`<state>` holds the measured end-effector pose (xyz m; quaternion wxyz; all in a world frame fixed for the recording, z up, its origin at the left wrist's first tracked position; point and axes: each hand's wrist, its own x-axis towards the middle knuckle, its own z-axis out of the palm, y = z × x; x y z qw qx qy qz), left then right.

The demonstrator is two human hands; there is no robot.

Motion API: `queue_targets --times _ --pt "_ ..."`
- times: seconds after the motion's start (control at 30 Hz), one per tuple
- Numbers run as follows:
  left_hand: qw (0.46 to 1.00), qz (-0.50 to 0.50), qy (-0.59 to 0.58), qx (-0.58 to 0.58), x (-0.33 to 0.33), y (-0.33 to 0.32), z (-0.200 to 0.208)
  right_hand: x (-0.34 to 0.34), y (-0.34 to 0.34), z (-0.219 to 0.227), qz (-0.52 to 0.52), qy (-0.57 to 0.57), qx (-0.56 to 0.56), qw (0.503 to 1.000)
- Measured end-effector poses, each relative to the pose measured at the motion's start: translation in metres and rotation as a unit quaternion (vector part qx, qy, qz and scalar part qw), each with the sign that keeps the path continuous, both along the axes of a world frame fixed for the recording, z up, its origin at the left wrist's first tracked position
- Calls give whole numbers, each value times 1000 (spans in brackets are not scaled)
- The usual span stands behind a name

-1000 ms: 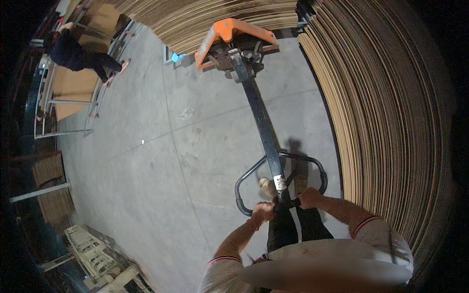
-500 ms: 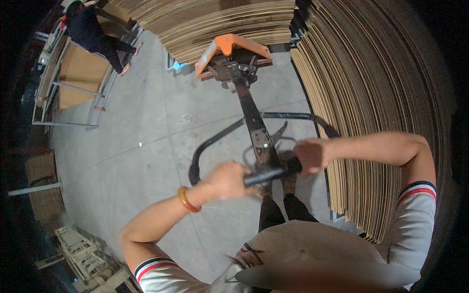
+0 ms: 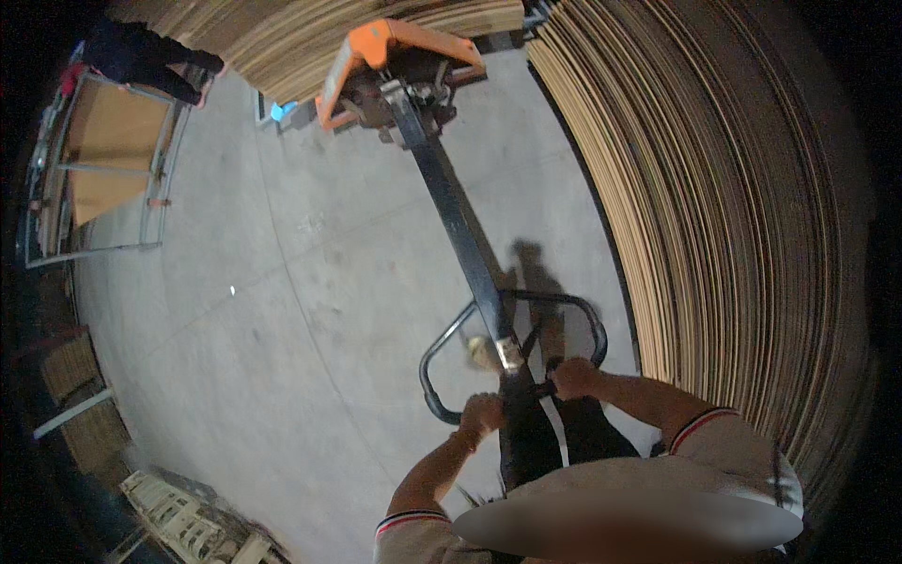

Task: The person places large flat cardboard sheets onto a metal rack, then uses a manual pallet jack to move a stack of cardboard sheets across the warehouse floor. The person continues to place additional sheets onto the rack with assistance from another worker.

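Both my hands are wrapped round the crossbar of a pallet jack's handle, close in front of my body. My left hand (image 3: pixel 484 414) grips the bar left of the central shaft, and my right hand (image 3: pixel 573 378) grips it on the right. A black loop guard (image 3: pixel 442 343) curves out around the grips. The long dark shaft (image 3: pixel 451 221) slants away from me to the orange pallet jack (image 3: pixel 371 45), whose front end is at the far stack of cardboard. Its forks are hidden from view.
Flat cardboard sheets (image 3: pixel 695 207) form a tall stack along my right, with another stack (image 3: pixel 282 56) at the far end. A person in dark clothes (image 3: pixel 141 56) is at the far left by a metal-framed cart (image 3: pixel 160 169). Pale machinery (image 3: pixel 174 508) sits at lower left.
The handle and both hands have come closer to my body, and my arms are bent in nearer. In the view, the pallet jack has shifted up and left.
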<state>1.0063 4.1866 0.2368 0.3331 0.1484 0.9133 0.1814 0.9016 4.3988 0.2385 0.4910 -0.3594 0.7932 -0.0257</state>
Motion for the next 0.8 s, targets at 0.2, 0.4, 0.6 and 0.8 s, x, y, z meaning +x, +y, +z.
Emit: queue_targets --times 0.2,0.4,0.6,0.8 --pt "995 14 68 68 -5 -1 27 16 25 -18 87 -7 -12 996" --pt "995 101 25 11 -10 -6 66 16 12 26 -12 125 -52 991" --pt "998 44 53 -10 -21 -55 155 -15 -6 162 -4 108 54 993" --pt "985 17 144 95 -16 -81 210 3 -24 245 -114 217 133 960"
